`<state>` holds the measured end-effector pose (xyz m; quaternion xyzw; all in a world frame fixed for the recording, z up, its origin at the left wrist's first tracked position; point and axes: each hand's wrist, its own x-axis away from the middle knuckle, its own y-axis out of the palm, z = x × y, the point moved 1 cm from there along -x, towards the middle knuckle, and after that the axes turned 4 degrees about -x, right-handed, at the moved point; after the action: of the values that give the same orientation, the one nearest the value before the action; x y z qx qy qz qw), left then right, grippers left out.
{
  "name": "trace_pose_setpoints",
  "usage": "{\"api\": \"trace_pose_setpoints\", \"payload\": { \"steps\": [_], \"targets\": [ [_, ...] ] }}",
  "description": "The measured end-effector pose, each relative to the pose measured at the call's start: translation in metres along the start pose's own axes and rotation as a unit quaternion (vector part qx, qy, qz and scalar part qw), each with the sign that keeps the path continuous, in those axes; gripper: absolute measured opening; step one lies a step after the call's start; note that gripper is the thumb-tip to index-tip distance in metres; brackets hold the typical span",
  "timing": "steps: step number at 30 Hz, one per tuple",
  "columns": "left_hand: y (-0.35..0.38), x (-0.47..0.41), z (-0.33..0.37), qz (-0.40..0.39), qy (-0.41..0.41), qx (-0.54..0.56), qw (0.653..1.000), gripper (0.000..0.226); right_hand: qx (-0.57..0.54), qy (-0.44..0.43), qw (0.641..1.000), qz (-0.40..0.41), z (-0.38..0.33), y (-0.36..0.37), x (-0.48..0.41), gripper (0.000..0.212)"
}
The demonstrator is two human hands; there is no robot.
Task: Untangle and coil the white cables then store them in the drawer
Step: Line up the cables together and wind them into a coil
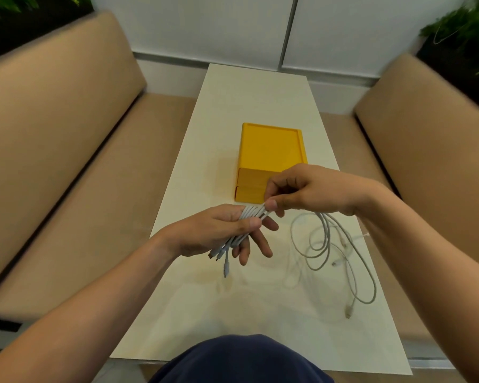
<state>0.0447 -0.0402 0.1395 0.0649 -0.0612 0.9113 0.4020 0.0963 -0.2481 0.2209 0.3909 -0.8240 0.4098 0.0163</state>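
Standing by the white table [233, 106], I log the following.

1. Cable bundle [252, 213]: one, white, folded into several strands. It is held above the tabletop between both hands. Its long axis runs slantwise, with the plug ends hanging near-left toward the person and the folded end pointing far-right at the drawers. Three plug ends show at the low end.

2. Left hand [210, 233]: one. The thumb is clamped across the bundle's middle and the fingers are spread beneath it.

3. Right hand [304, 189]: one. Thumb and forefinger pinch the bundle's upper end.

4. Loose cables [332, 244]: one white tangle lying on the table to the right of the bundle, beneath the right forearm. How many cables it holds cannot be told.

5. Yellow drawer unit [271, 146]: one, with two drawer fronts stacked. It sits directly beyond the bundle, just behind the right hand, which is the nearer hand. Whether either drawer is open I cannot tell.

6. Tan benches [67, 134]: two, flanking the table.

Judgement: stowing means carrying the bundle straight forward along its own axis, and the right hand is better placed to draw a drawer out.
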Motion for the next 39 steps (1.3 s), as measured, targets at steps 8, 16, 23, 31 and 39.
{"api": "trace_pose_setpoints", "payload": {
  "steps": [8,16,23,31,39],
  "targets": [
    [-0.002,0.001,0.007,-0.008,0.023,0.013,1.0,0.032,-0.146,-0.04,0.988,0.03,-0.001,0.0,0.0,0.011],
    [-0.005,0.004,0.006,-0.043,0.039,0.127,0.99,0.024,-0.14,-0.032,0.989,0.025,-0.017,0.0,-0.006,0.021],
    [0.0,0.003,0.01,-0.017,0.038,0.085,0.995,0.063,-0.131,-0.034,0.989,0.062,-0.024,-0.005,-0.015,0.02],
    [0.006,0.001,0.011,-0.01,0.05,0.076,0.996,0.034,-0.157,-0.016,0.987,0.027,-0.02,-0.01,-0.018,0.027],
    [0.001,-0.007,0.006,0.054,0.063,0.106,0.991,0.046,-0.109,-0.058,0.992,0.036,-0.01,-0.015,-0.017,0.024]
  ]
}}
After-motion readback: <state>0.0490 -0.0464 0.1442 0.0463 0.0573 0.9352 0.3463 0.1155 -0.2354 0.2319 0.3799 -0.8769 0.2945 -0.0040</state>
